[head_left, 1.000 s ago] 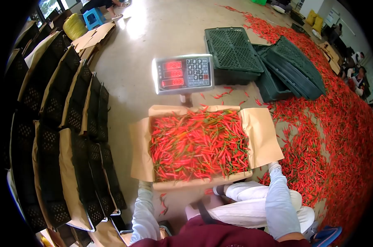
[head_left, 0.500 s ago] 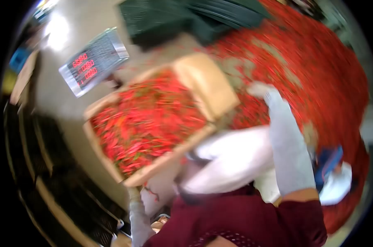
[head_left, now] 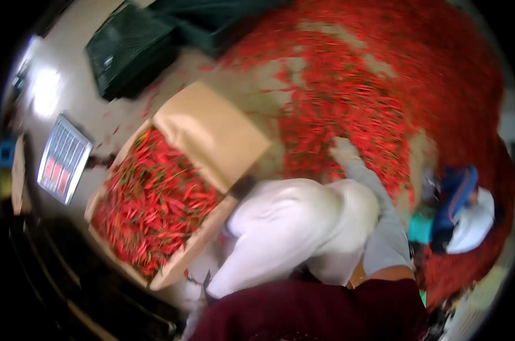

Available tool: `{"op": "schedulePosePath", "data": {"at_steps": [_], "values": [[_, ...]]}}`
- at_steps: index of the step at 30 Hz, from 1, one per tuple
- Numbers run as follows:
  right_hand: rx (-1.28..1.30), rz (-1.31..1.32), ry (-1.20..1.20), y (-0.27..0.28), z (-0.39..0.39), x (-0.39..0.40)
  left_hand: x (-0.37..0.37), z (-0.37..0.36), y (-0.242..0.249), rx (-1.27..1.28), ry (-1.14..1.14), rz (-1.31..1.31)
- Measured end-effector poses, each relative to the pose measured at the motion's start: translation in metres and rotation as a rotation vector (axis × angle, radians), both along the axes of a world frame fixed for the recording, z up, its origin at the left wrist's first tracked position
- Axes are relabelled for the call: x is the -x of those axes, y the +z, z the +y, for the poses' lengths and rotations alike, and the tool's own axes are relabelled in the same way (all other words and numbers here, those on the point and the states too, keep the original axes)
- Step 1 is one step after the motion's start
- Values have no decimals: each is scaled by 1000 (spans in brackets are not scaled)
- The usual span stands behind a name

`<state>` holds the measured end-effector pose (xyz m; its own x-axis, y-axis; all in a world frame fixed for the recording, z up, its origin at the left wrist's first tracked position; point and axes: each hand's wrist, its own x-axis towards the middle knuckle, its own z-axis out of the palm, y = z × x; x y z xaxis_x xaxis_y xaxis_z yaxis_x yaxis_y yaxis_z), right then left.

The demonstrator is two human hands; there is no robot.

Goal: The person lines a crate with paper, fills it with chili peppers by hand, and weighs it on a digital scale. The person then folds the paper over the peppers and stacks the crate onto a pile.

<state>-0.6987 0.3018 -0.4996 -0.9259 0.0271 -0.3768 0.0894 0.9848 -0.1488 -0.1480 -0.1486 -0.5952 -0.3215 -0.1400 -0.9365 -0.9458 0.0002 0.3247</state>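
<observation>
My right hand (head_left: 345, 150), in a pale glove below a grey sleeve, reaches to the near edge of the red chillies (head_left: 348, 108) spread over the floor. Its fingers are blurred, and I cannot tell whether they hold any chillies. To the left, an open cardboard box (head_left: 175, 267) is heaped with red chillies and some green stems (head_left: 155, 199). One wide flap (head_left: 212, 131) folds outward on its far right side. My left hand is out of sight; only a bit of its sleeve shows low beside the box. My white-clad knees (head_left: 297, 221) lie between the box and my right arm.
A digital scale display (head_left: 64, 159) stands tilted left of the box. Dark green crates (head_left: 132, 51) sit at the back. Dark stacked crates (head_left: 36, 267) line the lower left. Another person (head_left: 468, 213) in blue and white is at the right among the chillies.
My view has turned to the right, so the box, scale and crates sit farther left. My left hand, formerly at the box's near corner, has dropped out of view. My right hand stays over the chillies.
</observation>
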Motion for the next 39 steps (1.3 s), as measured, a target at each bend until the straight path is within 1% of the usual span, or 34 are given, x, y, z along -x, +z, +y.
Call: {"op": "schedulePosePath", "data": {"at_steps": [2,3,4,6,7,8,10,13,14,15,16,18,20,21,22,24,25,27,28,30,32,34,35,36,37,38,39], "values": [[-46,143,-31,-27,7,13,4,-5,16,22,-43,-17],[-208,235,-29,-64,21,25,6,-8,24,24,-55,-25],[-210,202,-88,-82,28,37,8,-10,31,28,-60,-31],[-268,-50,-130,0,-36,39,15,-13,43,36,-57,-39],[-150,-23,-191,-23,-27,47,19,-13,47,36,-52,-40],[-181,-56,-145,-39,-13,48,22,-13,50,39,-50,-43],[-238,-118,-51,-45,-8,46,29,-12,51,37,-48,-42],[-321,-148,-6,-47,9,34,36,-11,48,27,-51,-24],[-297,10,38,-55,29,29,39,-10,45,20,-51,-15],[-277,168,82,-44,35,25,40,-9,41,16,-53,-6],[-296,176,78,-32,41,27,41,-7,38,13,-54,1],[107,201,-127,8,52,30,43,-7,30,5,-59,20],[908,97,-459,72,22,20,44,-8,23,4,-54,38],[989,6,-431,97,18,21,47,-9,18,5,-41,49],[1145,-72,-387,139,-9,14,50,-10,14,7,-27,59],[1356,-204,-320,187,-44,4,54,-9,6,10,4,75],[1348,-180,-298,209,-62,-2,55,-9,3,13,19,84],[1423,-359,-223,246,-106,-17,55,-10,0,15,49,104],[1429,-372,-185,259,-128,-23,53,-11,-1,18,66,115],[1276,-503,74,278,-176,-35,49,-9,1,13,97,135],[1259,-598,164,290,-226,-55,46,-7,3,12,135,160],[1105,-657,361,296,-269,-77,38,-7,-9,4,181,205],[1046,-601,521,287,-288,-82,30,-6,-24,-6,190,196],[1044,-619,549,272,-304,-86,26,-4,-34,-22,194,193],[924,-288,790,255,-318,-89,26,-3,-29,-59,285,152],[786,53,1003,247,-330,-93,26,-2,-24,-59,304,155],[819,-87,918,254,-339,-100,26,-1,-20,-60,363,97]]}}
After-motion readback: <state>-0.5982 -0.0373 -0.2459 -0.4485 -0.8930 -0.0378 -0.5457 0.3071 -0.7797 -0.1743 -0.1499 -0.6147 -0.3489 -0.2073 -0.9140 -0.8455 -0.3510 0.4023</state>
